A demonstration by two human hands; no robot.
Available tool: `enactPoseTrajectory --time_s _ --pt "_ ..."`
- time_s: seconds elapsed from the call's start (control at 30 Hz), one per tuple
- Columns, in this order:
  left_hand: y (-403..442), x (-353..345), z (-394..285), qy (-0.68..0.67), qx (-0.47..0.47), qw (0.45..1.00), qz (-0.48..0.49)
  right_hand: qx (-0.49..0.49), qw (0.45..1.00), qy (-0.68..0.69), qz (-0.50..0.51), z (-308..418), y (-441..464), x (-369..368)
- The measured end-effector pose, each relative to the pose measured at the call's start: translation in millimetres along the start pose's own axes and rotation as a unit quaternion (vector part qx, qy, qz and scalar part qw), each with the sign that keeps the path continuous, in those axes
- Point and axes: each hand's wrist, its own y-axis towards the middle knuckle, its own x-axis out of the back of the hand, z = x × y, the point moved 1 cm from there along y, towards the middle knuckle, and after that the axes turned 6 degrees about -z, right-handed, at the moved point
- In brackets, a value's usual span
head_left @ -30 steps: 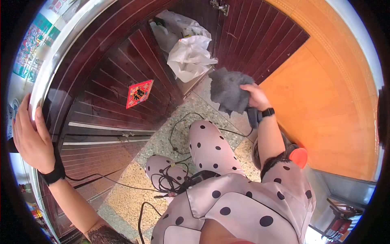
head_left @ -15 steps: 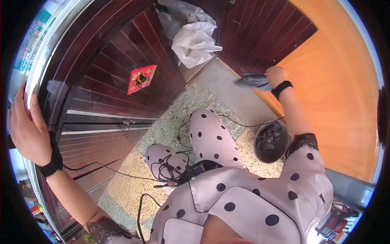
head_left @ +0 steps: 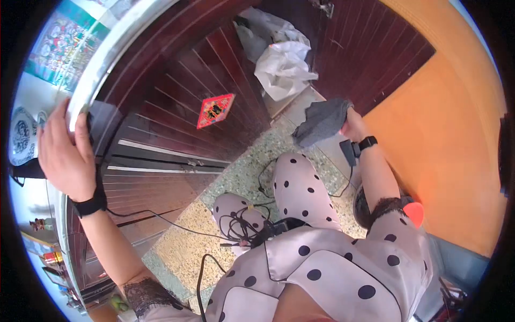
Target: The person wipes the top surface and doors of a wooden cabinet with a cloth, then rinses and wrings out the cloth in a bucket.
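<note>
My right hand is closed on a dark grey cloth, which hangs spread out to the left of the fingers above the floor. On that wrist sits a black band with a small dark device beside it. My left hand rests on the pale, shiny edge of the countertop, fingers stretched out and thumb apart. Below the counter stands a dark red cabinet door bearing a red and gold diamond-shaped sticker. Another dark red door is swung out on the right.
White plastic bags bulge from the opening between the doors. A dark round bowl is partly hidden behind my right forearm. Black cables lie coiled on my lap. An orange panel stands on the right, above speckled floor tiles.
The grey cloth has opened out and hangs lower, as my right hand has moved slightly down and left. My view has shifted, showing more of the countertop; my left hand stays at its edge.
</note>
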Motion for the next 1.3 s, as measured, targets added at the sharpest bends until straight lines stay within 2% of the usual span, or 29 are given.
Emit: enactPoseTrajectory --time_s 0.2,0.3,0.33,0.4,0.43,0.5,0.53,0.6,0.63,0.67,0.7,0.8,0.87,0.93,1.0,1.07,1.1,1.17,1.2,1.23,1.3 --pt "1 6 -9 0.0 0.031 0.999 -0.01 0.034 0.987 0.071 0.139 26 -44 -82" --pt "2 8 -11 0.001 0.048 0.999 -0.002 0.168 0.967 -0.035 0.188 43 -88 -139" --pt "2 8 -11 0.0 0.05 0.999 -0.003 0.167 0.966 -0.036 0.193 45 -95 -155" --pt "2 9 -12 -0.002 0.055 0.998 0.001 0.246 0.955 -0.056 0.156 51 -100 -187" --pt "1 9 -12 -0.008 0.059 0.998 0.003 0.246 0.954 -0.057 0.163 51 -103 -203" --pt "1 10 -12 -0.003 0.061 0.998 0.004 0.356 0.911 0.1 0.183 53 -109 -233" --pt "1 9 -12 -0.004 0.059 0.998 0.006 0.355 0.91 0.099 0.19 53 -113 -248" --pt "1 10 -13 -0.002 0.06 0.998 0.0 0.491 0.848 0.125 0.154 53 -121 -271" --pt "1 10 -12 -0.01 0.061 0.998 -0.002 0.561 0.821 0.018 0.1 50 -111 -278" --pt "1 9 -12 -0.018 0.061 0.998 -0.003 0.558 0.823 0.019 0.106 42 -109 -286" --pt "1 9 -11 -0.021 0.05 0.998 -0.014 0.598 0.796 -0.05 0.075 32 -115 -300" --pt "1 9 -11 -0.017 0.05 0.999 -0.013 0.702 0.697 -0.141 0.038 -11 -122 -336" --pt "1 6 -11 -0.012 0.05 0.998 -0.026 0.713 0.675 -0.187 -0.011 -48 -128 -349" --pt "0 5 -10 -0.014 0.04 0.998 -0.048 0.718 0.646 -0.259 -0.014 -96 -137 -361" --pt "-2 3 -9 -0.013 0.041 0.998 -0.048 0.613 0.632 -0.46 0.116 -135 -181 -363" --pt "-4 2 -7 -0.023 0.021 0.997 -0.076 0.634 0.511 -0.516 0.266 -187 -186 -363" --pt "-5 2 -7 -0.025 0.021 0.996 -0.077 0.632 0.511 -0.516 0.27 -199 -178 -362" --pt "-5 1 -6 -0.024 0.022 0.997 -0.077 0.702 0.484 -0.412 0.322 -207 -161 -362" --pt "-5 0 -6 -0.024 0.023 0.996 -0.079 0.747 0.435 -0.403 0.301 -199 -148 -360" --pt "-5 -1 -7 -0.025 0.025 0.996 -0.084 0.677 0.489 -0.464 0.297 -186 -140 -354" --pt "-5 -3 -7 -0.027 0.027 0.996 -0.082 0.607 0.518 -0.552 0.241 -149 -133 -346"
